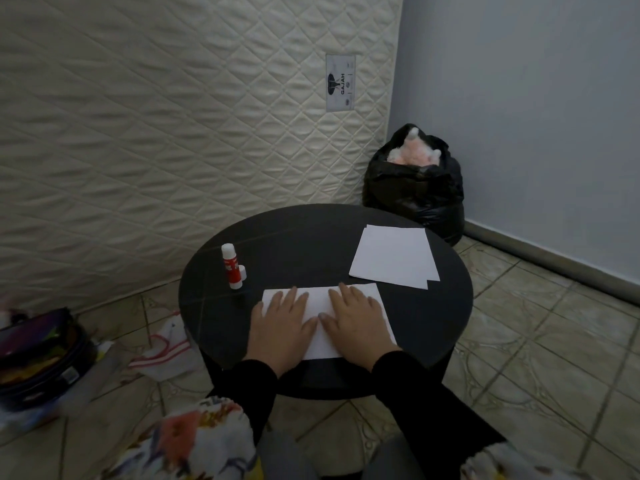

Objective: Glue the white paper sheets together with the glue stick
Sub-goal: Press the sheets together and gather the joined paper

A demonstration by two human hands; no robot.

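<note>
Both hands lie flat, fingers straight, on the white rectangular paper sheet (322, 299) at the six o'clock edge of the round black surface (311, 244). The left hand (282, 325) covers the sheet's nine o'clock half, the right hand (356, 323) its three o'clock half, thumbs nearly meeting in the middle. Neither hand grips anything; they press down.

This looks like the pressing step, fixing one sheet onto another. To do it well, the palms should sweep outward from the middle toward the edges and corners, so that air and wrinkles are driven out and the borders stick. Even pressure matters more than force, since thin paper creases easily.

The red and white glue stick (231, 266) stands upright at about nine o'clock on the surface, near the sheet's far left corner, with its small white cap (242, 272) beside it. A second stack of white paper sheets (394, 258) lies at about two o'clock, well apart from the hands; offset edges suggest more than one sheet.

Whether the pressed paper is two layers cannot be told, nor where glue lies. The hands hide much of it, and its near edge is partly covered by the black sleeves (408, 386).
</note>
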